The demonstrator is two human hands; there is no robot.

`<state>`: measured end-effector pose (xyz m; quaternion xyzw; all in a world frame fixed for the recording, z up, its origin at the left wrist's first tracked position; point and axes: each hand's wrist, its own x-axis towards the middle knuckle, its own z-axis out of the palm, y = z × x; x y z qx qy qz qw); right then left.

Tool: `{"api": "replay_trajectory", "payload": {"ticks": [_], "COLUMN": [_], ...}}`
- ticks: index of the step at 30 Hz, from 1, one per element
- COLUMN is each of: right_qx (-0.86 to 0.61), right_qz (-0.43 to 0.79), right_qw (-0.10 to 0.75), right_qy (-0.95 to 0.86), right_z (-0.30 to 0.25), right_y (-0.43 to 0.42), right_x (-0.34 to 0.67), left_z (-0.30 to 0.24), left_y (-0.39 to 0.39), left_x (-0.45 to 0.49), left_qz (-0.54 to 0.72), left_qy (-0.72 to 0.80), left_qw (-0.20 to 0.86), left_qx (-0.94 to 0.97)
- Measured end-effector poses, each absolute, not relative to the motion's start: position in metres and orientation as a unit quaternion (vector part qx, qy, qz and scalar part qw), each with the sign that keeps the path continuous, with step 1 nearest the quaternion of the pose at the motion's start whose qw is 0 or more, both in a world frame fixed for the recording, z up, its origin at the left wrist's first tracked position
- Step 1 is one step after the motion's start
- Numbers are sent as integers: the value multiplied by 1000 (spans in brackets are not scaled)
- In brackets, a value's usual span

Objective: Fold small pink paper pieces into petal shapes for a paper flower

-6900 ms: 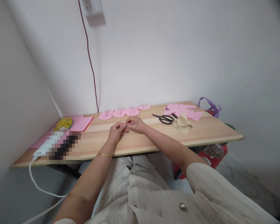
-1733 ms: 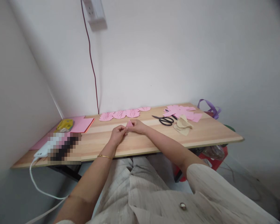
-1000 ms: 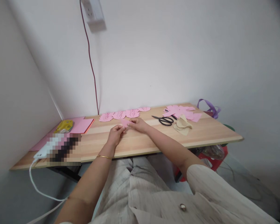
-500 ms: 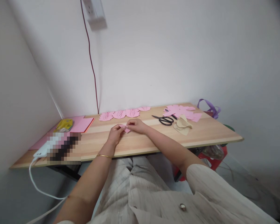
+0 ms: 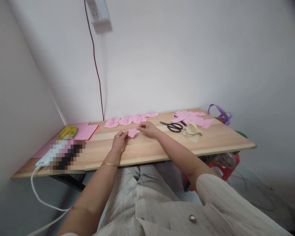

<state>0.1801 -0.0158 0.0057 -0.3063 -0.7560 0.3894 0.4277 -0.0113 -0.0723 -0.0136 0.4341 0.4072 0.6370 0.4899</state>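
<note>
Bare hands at a wooden table (image 5: 157, 149), with one small piece of pink paper (image 5: 132, 132) between them. The paper lies to the right of the left hand (image 5: 120, 141) and to the left of the right hand (image 5: 147, 129), near the middle of the table's width. Its longer edge appears to run from left to right, parting the hands, while a pointed corner faces the near side. The left hand is the closer of the two: it grips the paper's left end between thumb and fingers, covering part of it. The right hand is bent inward with its fingertips drawn together at the paper's right corner; whether they pinch that corner or merely touch it cannot be told.

Counted by kind: two hands; one piece of paper between them; four pink cut-outs (image 5: 126, 120) in a row along the far edge, beyond the hands; one pair of black scissors (image 5: 168, 124), right of the right hand, its blades toward the left. On the far right lies one heap of pink scraps (image 5: 191, 118), overlapping and not countable singly, with a dark tool (image 5: 183, 123) partly hidden by it. Nearer than the heap are crumpled beige pieces (image 5: 194, 128), their number uncertain. At the left stand one yellow packet (image 5: 67, 132) and a stack of coloured sheets (image 5: 87, 131), the uppermost pink.
</note>
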Motion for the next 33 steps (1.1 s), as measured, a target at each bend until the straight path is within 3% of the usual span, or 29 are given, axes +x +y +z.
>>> {"api": "replay_trajectory", "payload": {"ticks": [8,16,25,33], "right_qx": [-308,-276,-310,-254], "right_qz": [420,482,436,488], "right_qw": [453,383,541,389], "right_qy": [-724,-738,-649,-739], "right_z": [8,0,11,-4], "right_y": [-21,-33,-14,-27], "right_x": [175,161,183,161], "left_z": [-21,-22,-24,-26], "left_y": [-72,-72,-71,-68], "left_x": [-10,-11,-13,-13], "left_qz": [582,579,588,590], "left_qy": [459,450,452,434], "left_qw": [491,478,481,487], "left_qx": [458,484,468,475]}}
